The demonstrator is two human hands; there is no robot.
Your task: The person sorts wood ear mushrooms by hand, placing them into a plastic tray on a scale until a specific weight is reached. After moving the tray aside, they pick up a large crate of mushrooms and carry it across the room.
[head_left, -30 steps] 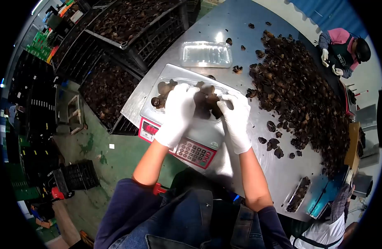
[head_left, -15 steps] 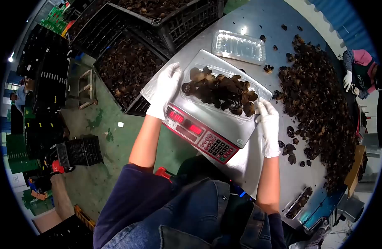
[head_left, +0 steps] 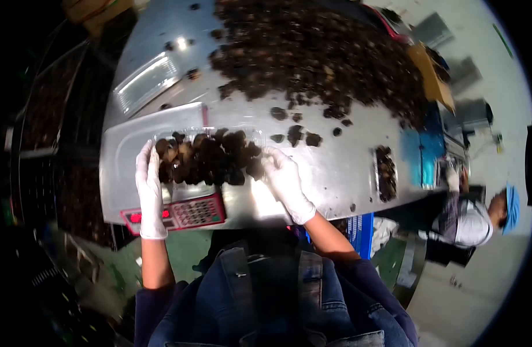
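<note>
While half a second ago our hands flanked it, we now grip the clear plastic tray of dark mushrooms (head_left: 207,157) at both ends, left hand (head_left: 148,184) and right hand (head_left: 283,180) clamped, over the grey scale (head_left: 127,147).

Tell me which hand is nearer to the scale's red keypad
Left. The left hand lies along the filled tray's left end, just beside the red keypad. The right hand holds the tray's right end, farther off.

scale display (head_left: 140,217): digits blurred | crates (head_left: 43,115): dark, motion-smeared
</note>
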